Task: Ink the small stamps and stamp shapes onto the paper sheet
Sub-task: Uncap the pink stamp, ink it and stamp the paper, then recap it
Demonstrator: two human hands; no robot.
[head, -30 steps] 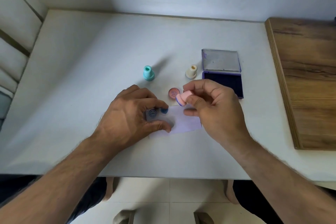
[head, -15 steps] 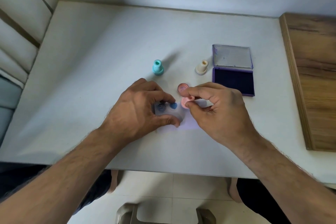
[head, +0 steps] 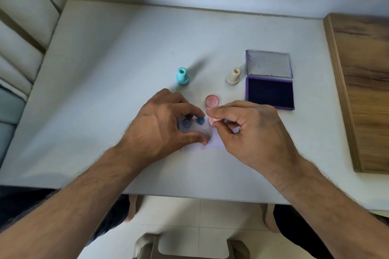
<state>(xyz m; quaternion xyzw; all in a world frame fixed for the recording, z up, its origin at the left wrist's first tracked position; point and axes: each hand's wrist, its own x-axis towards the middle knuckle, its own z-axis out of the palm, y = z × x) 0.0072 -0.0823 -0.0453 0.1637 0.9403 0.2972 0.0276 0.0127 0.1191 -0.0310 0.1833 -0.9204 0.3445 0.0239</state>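
Observation:
A small white paper sheet [head: 216,142] lies near the table's front, with a round outline print and a solid blue print on it. My left hand [head: 166,126] presses the sheet down, index finger and thumb on the paper. My right hand [head: 250,130] pinches a pink stamp [head: 213,121] and holds it down on the sheet just right of the blue print. A pink cap [head: 212,100] lies behind my hands. A teal stamp [head: 182,76] and a cream stamp [head: 233,76] stand further back. The open purple ink pad [head: 269,92] sits to the right.
The ink pad's clear lid [head: 268,64] lies flat behind it. A wooden board [head: 362,90] runs along the right side of the white table [head: 105,90]. A cushioned seat back is at the left. A stool shows below the table's front edge.
My right hand turned the pink stamp face down and lowered it onto the paper beside the blue print. My left hand kept pressing the sheet.

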